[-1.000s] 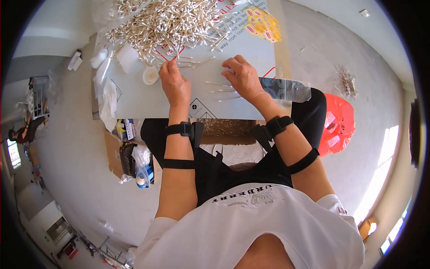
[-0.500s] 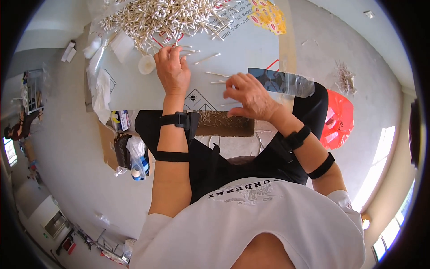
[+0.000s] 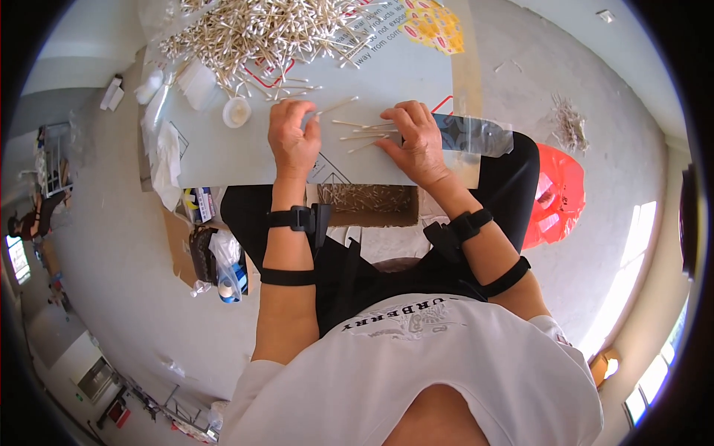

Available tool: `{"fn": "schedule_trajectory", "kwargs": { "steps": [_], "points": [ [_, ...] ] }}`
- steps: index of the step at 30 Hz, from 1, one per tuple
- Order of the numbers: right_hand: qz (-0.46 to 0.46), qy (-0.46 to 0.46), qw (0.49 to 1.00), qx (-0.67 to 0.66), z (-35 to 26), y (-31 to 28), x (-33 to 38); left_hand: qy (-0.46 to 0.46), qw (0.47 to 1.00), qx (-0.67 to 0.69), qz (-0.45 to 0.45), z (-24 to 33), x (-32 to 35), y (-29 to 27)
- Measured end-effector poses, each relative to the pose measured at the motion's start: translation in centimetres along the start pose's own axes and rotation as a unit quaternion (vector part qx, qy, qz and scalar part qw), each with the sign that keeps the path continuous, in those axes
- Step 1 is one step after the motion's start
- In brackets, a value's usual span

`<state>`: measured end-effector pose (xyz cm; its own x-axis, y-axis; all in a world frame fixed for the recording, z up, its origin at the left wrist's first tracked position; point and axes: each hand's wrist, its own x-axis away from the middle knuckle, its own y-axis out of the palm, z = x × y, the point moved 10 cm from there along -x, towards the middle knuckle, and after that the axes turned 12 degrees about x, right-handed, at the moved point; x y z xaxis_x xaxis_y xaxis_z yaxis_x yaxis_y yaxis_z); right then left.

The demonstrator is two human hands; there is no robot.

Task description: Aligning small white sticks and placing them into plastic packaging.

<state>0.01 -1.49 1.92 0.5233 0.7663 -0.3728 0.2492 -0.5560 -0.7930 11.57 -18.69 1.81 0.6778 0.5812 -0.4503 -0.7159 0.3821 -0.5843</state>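
Observation:
Several loose cotton swabs [image 3: 357, 125] lie side by side on the grey printed sheet over the table, in front of me. My right hand [image 3: 420, 145] is by their right ends, thumb and fingers apart on either side of them. My left hand [image 3: 294, 141] is to the left, its fingers curled in toward the thumb; what they pinch, if anything, is hidden. One slanting cotton swab [image 3: 342, 104] lies just right of its fingertips. A large heap of cotton swabs [image 3: 245, 37] covers the far side of the table.
A small round white dish [image 3: 236, 112] sits left of my left hand. A dark patterned plastic pouch [image 3: 476, 134] lies beyond my right hand. Below the table edge is an open box of swabs [image 3: 372, 204]. A red plastic bag [image 3: 554, 197] rests on the floor at right.
My left hand has drawn back from the heap toward me. My right hand has moved in among the loose swabs, and its fingers have come to their ends.

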Motion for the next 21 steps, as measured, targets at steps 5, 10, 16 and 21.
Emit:
{"fn": "schedule_trajectory", "kwargs": {
  "steps": [5,10,16,21],
  "points": [
    [0.015,0.073,0.997,-0.031,2.3,-0.3,1.1,-0.007,0.988,0.079,-0.131,3.8,1.5,2.9],
    [0.0,0.089,0.996,-0.028,2.8,0.1,0.5,0.012,0.989,0.03,-0.143,5.0,2.2,3.2],
    [-0.002,0.101,0.994,-0.042,3.3,0.3,0.2,0.013,0.988,0.016,-0.151,5.1,2.9,4.2],
    [-0.027,0.102,0.994,-0.02,3.5,1.0,0.0,0.031,0.99,0.031,-0.135,5.4,3.0,4.6]
  ]
}}
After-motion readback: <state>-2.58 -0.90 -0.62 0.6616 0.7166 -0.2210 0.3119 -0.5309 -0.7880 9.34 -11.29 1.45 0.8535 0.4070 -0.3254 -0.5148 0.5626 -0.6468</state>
